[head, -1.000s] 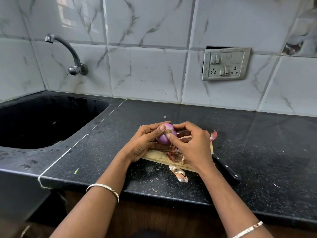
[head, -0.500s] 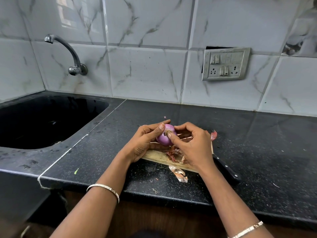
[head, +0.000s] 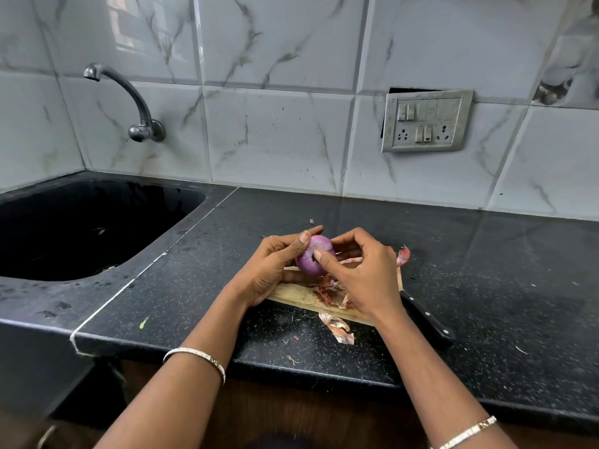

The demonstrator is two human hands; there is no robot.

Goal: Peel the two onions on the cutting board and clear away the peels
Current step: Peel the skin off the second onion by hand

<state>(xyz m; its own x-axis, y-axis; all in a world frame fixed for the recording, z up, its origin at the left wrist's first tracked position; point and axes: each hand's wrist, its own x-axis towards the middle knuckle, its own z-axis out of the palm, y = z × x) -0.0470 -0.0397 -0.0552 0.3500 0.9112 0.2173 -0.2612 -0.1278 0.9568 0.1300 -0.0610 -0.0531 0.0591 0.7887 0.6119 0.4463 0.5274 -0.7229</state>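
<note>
A purple peeled onion [head: 312, 265] is held just above the wooden cutting board [head: 291, 294]. My left hand [head: 272, 270] grips it from the left, thumb across its top. My right hand [head: 359, 273] holds it from the right, with the thumb tip pressed at the onion's dark end. Reddish-brown peels [head: 325, 290] lie in a heap on the board under my right hand. One pink peel [head: 403, 256] sits at the board's far right edge, and a pale peel [head: 337, 328] lies on the counter in front of the board. A second onion is not visible.
A black-handled knife [head: 424, 317] lies right of the board, partly under my right wrist. The black speckled counter [head: 486, 270] carries small peel scraps. A dark sink [head: 81, 228] with a wall tap [head: 136, 102] is at the left. A switch panel [head: 426, 119] hangs on the tiled wall.
The onion has turned a little in my hands, its dark end now facing me. My right thumb moved onto that end. Both hands stay over the board.
</note>
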